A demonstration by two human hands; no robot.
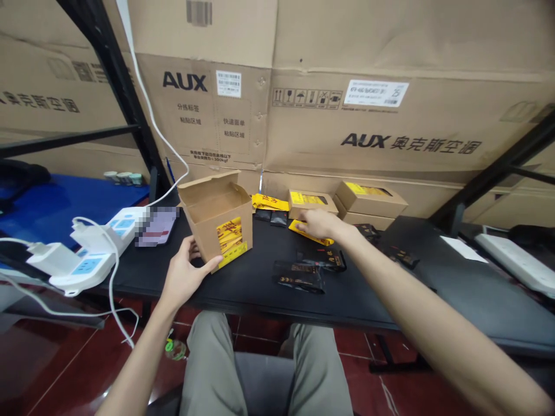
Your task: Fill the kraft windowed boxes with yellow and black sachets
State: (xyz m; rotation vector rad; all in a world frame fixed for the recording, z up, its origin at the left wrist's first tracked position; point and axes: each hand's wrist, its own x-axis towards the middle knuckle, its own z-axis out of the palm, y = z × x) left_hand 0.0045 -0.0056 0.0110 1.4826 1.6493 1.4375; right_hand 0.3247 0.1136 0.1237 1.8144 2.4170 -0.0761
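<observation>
- At far left, a blue mat [65,202] lies behind the black table [243,297], with three small jars [124,178] at its back edge.
- We see a white power strip [124,222] and a second white power strip [82,271] on the table's left end, with white chargers [47,258] plugged in and a white cable [162,136] rising toward the cartons.
- A phone [158,226], its screen blurred, lies just beside the first strip.
- Our left hand [186,271] grips an open kraft carton [217,222], fingers curled behind its lower corner and thumb across the front. The carton stands tilted near the table's front edge, flaps up, a yellow label on its side.
- Yellow sachets [269,202] and black sachets [266,216] lie together behind it.
- Our right hand [321,224], open and palm down, rests on a yellow sleeve [310,233] lying on the table.
- Just behind that hand sit two closed kraft boxes [313,203] [370,199] with yellow labels.
- Black pouches [301,274] lie loose in front of our right forearm.
- Large AUX cartons [347,86] stack along the back, behind the table.
- At far right, another white power strip [515,254] rests on a dark surface.
</observation>
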